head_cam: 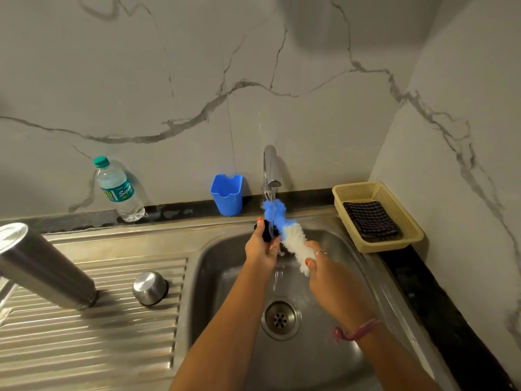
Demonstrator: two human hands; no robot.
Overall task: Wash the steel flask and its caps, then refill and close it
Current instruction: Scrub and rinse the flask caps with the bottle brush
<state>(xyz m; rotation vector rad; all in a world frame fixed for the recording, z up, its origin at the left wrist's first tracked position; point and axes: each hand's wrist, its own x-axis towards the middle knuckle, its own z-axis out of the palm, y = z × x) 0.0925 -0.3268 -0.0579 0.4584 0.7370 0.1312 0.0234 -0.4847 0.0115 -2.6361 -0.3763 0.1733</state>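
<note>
Flask (48, 266) and steel cap (150, 288): inverted on drainer. Black cap (266, 234): left hand (262, 249) grip holding; right hand (318, 259) grip holding brush (290, 238), scrubbing under tap (270, 170). Refill, closing remain.

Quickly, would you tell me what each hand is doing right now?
Left hand: grips a small black cap under the running tap.
Right hand: grips the blue-and-white bottle brush.

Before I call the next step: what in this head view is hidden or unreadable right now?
- Small black cap: mostly hidden by the left hand and brush; how clean it is can't be judged.
- Steel flask: its mouth faces down on the drainboard; one side is cut off by the left edge.
- Brush handle: hidden inside the right hand.
</note>
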